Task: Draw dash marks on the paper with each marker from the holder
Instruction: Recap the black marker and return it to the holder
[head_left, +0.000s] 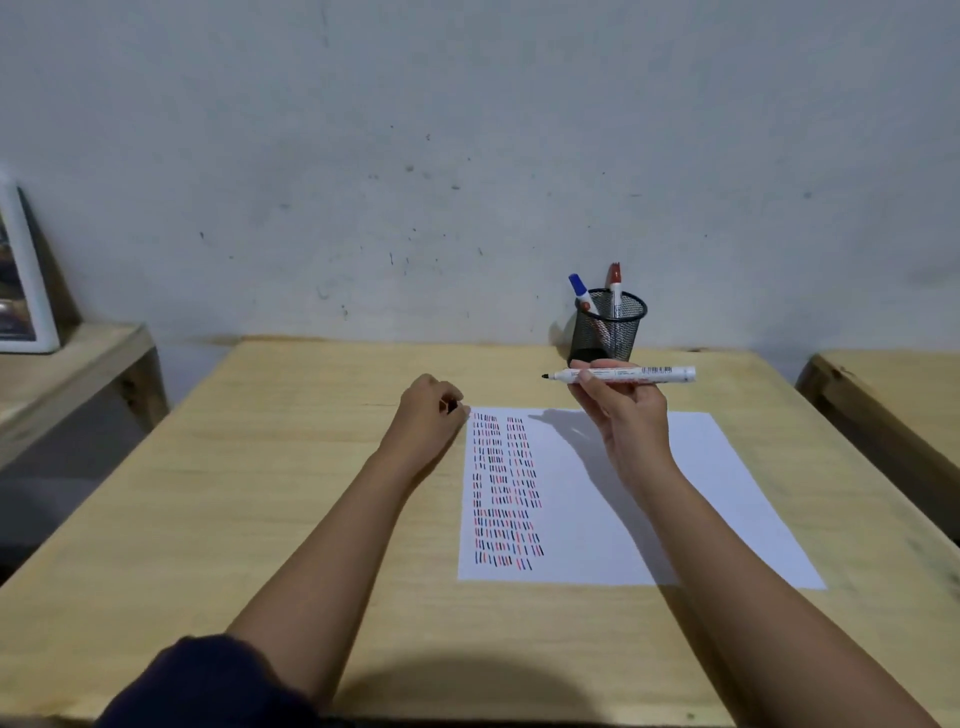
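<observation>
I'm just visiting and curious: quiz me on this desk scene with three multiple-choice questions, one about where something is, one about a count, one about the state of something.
1. Where does the mesh holder stand?
A. on the paper
B. on the desk beyond the paper, near the wall
C. on the side shelf at left

2. How many markers are in the holder?
A. none
B. two
C. four

3. What state is the marker in the right hand?
A. uncapped, held above the paper
B. capped, lying on the desk
C. tip pressed on the paper

Answers:
1 B: it sits past the far edge of the paper, close to the wall.
2 B: a blue-capped marker and a red-capped marker stick out.
3 A: its dark tip is bare and it casts a shadow on the sheet below.
</observation>
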